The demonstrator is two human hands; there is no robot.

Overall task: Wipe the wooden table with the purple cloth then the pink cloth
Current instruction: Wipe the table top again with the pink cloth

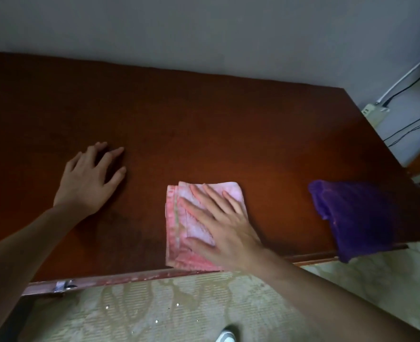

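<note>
Now your right hand [225,227] lies flat on the pink cloth [179,233], fingers straight and spread, pressing it onto the wooden table [204,119]. It is folded and sits near the table's front edge. Your left hand [88,183] rests on the bare wood to the left, fingers spread and holding nothing. Over at the right, the purple cloth [357,218] lies in a heap and hangs over the table's corner.
</note>
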